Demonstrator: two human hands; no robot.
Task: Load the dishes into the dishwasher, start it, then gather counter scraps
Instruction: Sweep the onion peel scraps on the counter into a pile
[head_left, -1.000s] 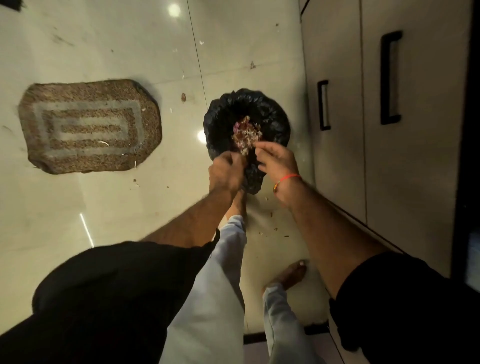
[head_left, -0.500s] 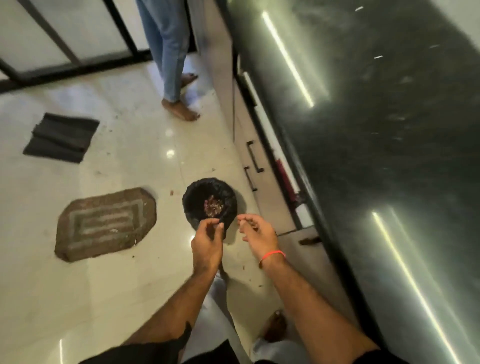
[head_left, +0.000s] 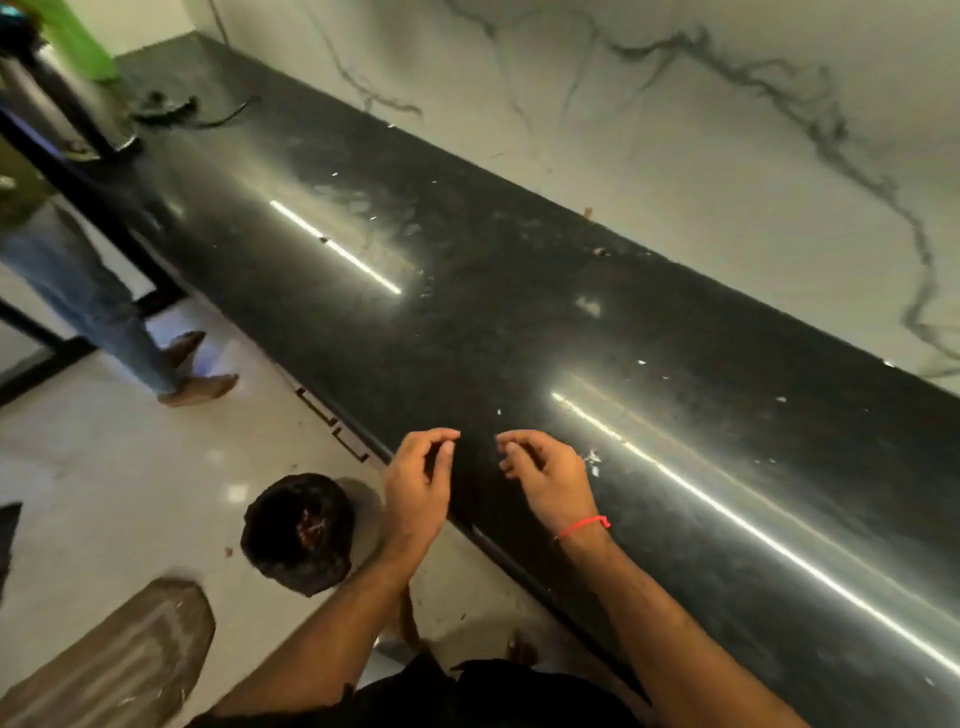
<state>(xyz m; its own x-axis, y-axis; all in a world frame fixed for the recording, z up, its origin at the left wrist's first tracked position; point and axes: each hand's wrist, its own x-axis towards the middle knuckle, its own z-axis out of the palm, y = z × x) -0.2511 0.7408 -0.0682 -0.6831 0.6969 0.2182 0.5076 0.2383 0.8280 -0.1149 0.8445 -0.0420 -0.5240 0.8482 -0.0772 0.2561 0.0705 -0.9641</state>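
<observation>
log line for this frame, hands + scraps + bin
left hand: empty, loosely curled | right hand: same | pale scraps: on black stone counter | black-lined bin: on floor, holds scraps

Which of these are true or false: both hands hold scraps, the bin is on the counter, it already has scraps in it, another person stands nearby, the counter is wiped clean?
1. Both hands hold scraps. False: the left hand and right hand hang over the counter edge, fingers loosely curled, nothing seen in them.
2. The bin stands on the counter. False: the bin stands on the floor, beside the counter.
3. The bin has scraps in it. True: a reddish heap shows inside.
4. Another person stands nearby. True: legs in jeans and bare feet stand on the floor, far left.
5. The counter is wiped clean. False: pale bits lie by the right hand, and more are scattered further along.
</observation>
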